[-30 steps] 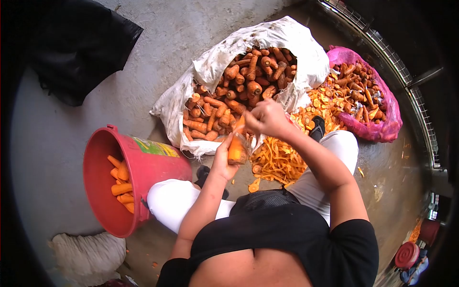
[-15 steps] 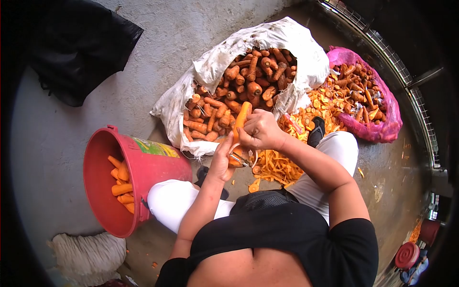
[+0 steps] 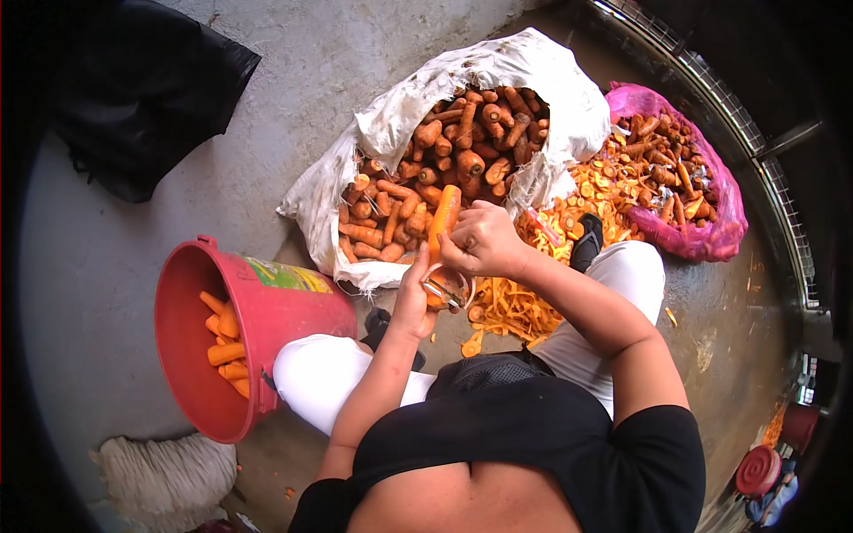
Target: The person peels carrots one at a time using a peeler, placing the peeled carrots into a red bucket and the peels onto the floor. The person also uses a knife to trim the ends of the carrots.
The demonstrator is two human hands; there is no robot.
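Observation:
A partly peeled, bright orange carrot (image 3: 445, 213) is held upright between my hands, in front of the open sack. My left hand (image 3: 412, 299) is closed around its lower part, which the fingers and the tool partly cover. My right hand (image 3: 484, 240) is a fist against the carrot's right side, with a peeler (image 3: 447, 288) below it. The peeler has a metal blade and a pale curved frame. Its handle is hidden, so the right hand's grip on it shows only in part. Orange peelings (image 3: 506, 311) lie on the floor under the hands.
Ahead is a white sack (image 3: 329, 191) of unpeeled carrots. A pink mesh sack (image 3: 724, 226) of carrots and scraps lies right. Peeled carrots lie in the red bucket (image 3: 302, 306) at left. A black plastic sheet (image 3: 160, 98) and a pale sack (image 3: 164, 480) lie on the floor.
My right hand and the carrot have shifted slightly, and the peeler has turned so its curved frame shows more. The left hand stays nearly in place.

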